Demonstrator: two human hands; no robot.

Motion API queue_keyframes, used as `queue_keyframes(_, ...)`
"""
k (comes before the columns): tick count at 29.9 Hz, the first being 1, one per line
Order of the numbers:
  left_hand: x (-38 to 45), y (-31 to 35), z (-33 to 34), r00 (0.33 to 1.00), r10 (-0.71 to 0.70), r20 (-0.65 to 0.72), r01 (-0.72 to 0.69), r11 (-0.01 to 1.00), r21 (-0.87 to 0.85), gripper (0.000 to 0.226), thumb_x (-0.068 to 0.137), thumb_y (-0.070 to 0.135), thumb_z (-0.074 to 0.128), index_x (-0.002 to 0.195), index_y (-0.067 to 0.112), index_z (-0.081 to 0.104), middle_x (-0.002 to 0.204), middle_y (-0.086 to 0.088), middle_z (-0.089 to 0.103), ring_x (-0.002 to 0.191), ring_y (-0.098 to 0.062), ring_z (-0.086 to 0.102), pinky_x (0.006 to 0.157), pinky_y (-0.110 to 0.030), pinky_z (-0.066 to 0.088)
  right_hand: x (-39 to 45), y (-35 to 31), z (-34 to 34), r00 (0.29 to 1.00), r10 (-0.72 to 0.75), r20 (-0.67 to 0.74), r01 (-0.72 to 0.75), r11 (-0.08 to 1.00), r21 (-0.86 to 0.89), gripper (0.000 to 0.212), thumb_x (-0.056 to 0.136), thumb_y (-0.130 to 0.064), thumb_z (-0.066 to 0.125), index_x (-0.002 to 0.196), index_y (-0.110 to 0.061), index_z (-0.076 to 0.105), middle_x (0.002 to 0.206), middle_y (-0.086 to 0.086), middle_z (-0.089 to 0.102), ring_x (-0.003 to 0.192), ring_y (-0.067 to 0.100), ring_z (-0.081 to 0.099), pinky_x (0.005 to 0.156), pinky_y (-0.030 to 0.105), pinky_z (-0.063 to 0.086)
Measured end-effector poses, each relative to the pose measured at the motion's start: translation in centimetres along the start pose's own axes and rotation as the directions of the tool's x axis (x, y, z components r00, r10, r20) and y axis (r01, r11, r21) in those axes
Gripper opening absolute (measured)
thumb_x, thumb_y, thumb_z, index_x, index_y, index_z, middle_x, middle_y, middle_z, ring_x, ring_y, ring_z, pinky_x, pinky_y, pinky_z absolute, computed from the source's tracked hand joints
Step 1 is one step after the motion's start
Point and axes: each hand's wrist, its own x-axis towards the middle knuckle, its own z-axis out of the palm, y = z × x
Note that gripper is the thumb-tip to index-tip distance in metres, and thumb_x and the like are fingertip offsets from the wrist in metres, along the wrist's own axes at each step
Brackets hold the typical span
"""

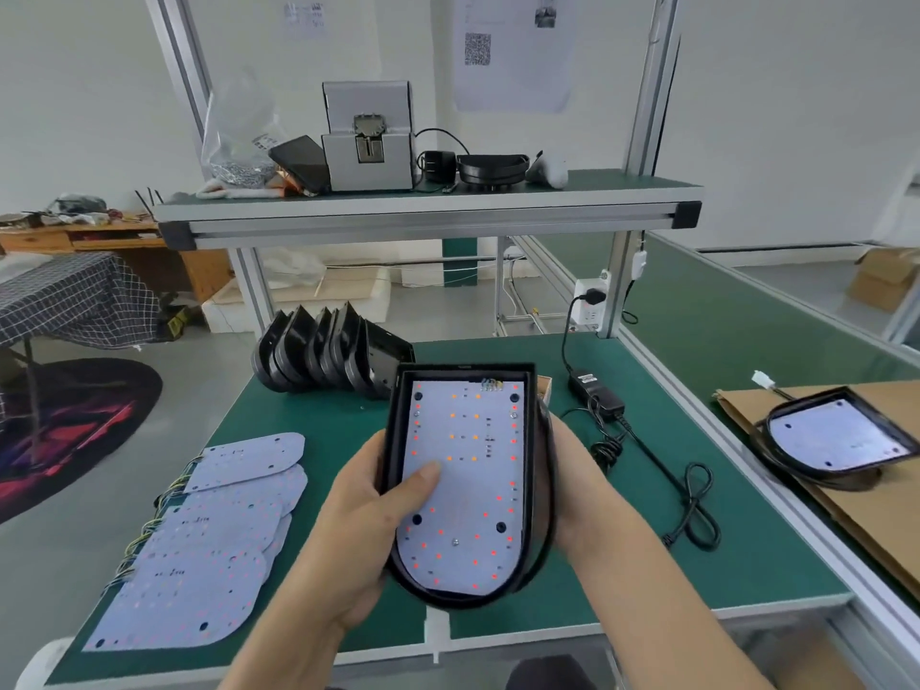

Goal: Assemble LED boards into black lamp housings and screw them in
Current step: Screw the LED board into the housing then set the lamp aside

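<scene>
Black plastic housing (463,483) held above the green bench (647,565) — my left hand (366,505) grips its rim, thumb pressing the thin, likely fragile board (465,490), right hand (572,483) cupping the side — edges look safest.

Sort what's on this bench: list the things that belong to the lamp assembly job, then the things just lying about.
Job:
black lamp housing with LED board inside, held by left hand and right hand
loose LED boards
empty housings
finished lamp
bag of screws

Lying about:
power adapter
phone
cardboard sheet
</scene>
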Motion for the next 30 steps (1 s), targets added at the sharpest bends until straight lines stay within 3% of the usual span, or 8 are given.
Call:
queue_keyframes(4, 0.8, -0.7, 0.8, 0.994, 0.094, -0.051, -0.091, 0.994, 0.068, 0.022, 0.084, 0.024, 0.072, 0.105, 0.029, 0.075, 0.115, -0.009, 0.077, 0.106, -0.033, 0.073, 0.089, -0.047, 0.062, -2.0, -0.8, -2.3, 0.997, -0.048, 0.064, 0.043, 0.996, 0.073, 0.032, 0.073, -0.033, 0.081, 0.095, -0.01, 0.084, 0.1, 0.012, 0.077, 0.083, 0.026, 0.075, 0.073, 0.035, 0.061)
queue_keyframes(7, 1.7, -0.6, 1.2, 0.98, 0.155, -0.121, -0.148, 0.987, 0.065, 0.021, 0.084, 0.026, 0.07, 0.104, 0.034, 0.074, 0.114, -0.003, 0.078, 0.103, -0.026, 0.075, 0.085, -0.043, 0.062, -3.4, -0.3, -4.7, 0.989, -0.149, -0.01, 0.148, 0.975, 0.168, 0.044, 0.089, -0.03, 0.064, 0.123, -0.004, 0.076, 0.11, 0.016, 0.075, 0.086, 0.028, 0.073, 0.074, 0.039, 0.062)
queue_keyframes(11, 2.8, -0.2, 3.2, 0.977, 0.209, -0.049, -0.179, 0.919, 0.351, 0.019, 0.086, 0.031, 0.07, 0.1, 0.043, 0.067, 0.102, 0.012, 0.078, 0.092, -0.012, 0.074, 0.078, -0.033, 0.06, -6.3, 1.5, -4.8, 0.946, -0.324, -0.013, 0.308, 0.91, -0.279, 0.04, 0.096, -0.049, 0.066, 0.13, -0.028, 0.071, 0.127, 0.0, 0.075, 0.112, 0.019, 0.073, 0.09, 0.034, 0.061)
queue_keyframes(14, 3.4, -0.7, 6.3, 0.977, 0.212, 0.021, -0.197, 0.856, 0.478, 0.022, 0.094, 0.019, 0.072, 0.102, 0.038, 0.064, 0.094, 0.026, 0.074, 0.083, 0.003, 0.071, 0.065, -0.009, 0.05, -6.4, 2.5, -5.1, 0.842, -0.519, -0.15, 0.412, 0.796, -0.443, 0.028, 0.099, -0.032, 0.069, 0.126, -0.025, 0.067, 0.125, -0.006, 0.076, 0.117, 0.017, 0.071, 0.104, 0.047, 0.056)
queue_keyframes(18, 4.8, -0.8, 11.1, 0.977, 0.129, 0.172, -0.195, 0.865, 0.462, 0.014, 0.095, 0.029, 0.071, 0.109, 0.031, 0.068, 0.092, 0.027, 0.075, 0.081, 0.01, 0.068, 0.064, -0.002, 0.045, -5.7, 2.7, -7.5, 0.697, -0.548, -0.463, 0.523, 0.83, -0.194, 0.021, 0.107, -0.018, 0.057, 0.123, -0.018, 0.071, 0.122, 0.002, 0.077, 0.117, 0.027, 0.072, 0.105, 0.053, 0.053)
queue_keyframes(23, 6.9, -2.0, 16.7, 0.921, -0.09, 0.379, 0.002, 0.974, 0.226, 0.062, 0.079, 0.064, 0.076, 0.128, 0.027, 0.068, 0.12, 0.017, 0.074, 0.115, 0.004, 0.065, 0.098, -0.017, 0.049, -6.2, 0.6, -12.4, 0.547, -0.542, -0.638, 0.666, 0.744, -0.061, 0.027, 0.109, -0.024, 0.053, 0.132, -0.023, 0.067, 0.129, 0.002, 0.075, 0.115, 0.024, 0.073, 0.085, 0.037, 0.062)
queue_keyframes(25, 7.9, -3.3, 18.9, 0.896, -0.132, 0.424, 0.051, 0.979, 0.196, 0.056, 0.083, 0.056, 0.073, 0.13, 0.026, 0.068, 0.123, 0.013, 0.074, 0.121, -0.004, 0.065, 0.106, -0.03, 0.048, -6.6, -0.9, -14.6, 0.503, -0.532, -0.681, 0.693, 0.719, -0.05, 0.03, 0.109, -0.025, 0.051, 0.137, -0.025, 0.063, 0.129, 0.0, 0.074, 0.114, 0.023, 0.074, 0.08, 0.032, 0.063)
queue_keyframes(30, 10.8, -6.4, 26.2, 0.892, -0.082, 0.445, -0.05, 0.959, 0.278, 0.03, 0.099, 0.011, 0.064, 0.128, 0.012, 0.07, 0.124, 0.004, 0.073, 0.117, -0.007, 0.065, 0.103, -0.029, 0.049, -7.7, -4.4, -20.1, 0.342, -0.512, -0.788, 0.705, 0.694, -0.145, 0.037, 0.113, -0.02, 0.044, 0.149, -0.015, 0.053, 0.14, 0.008, 0.067, 0.126, 0.032, 0.066, 0.101, 0.048, 0.055)
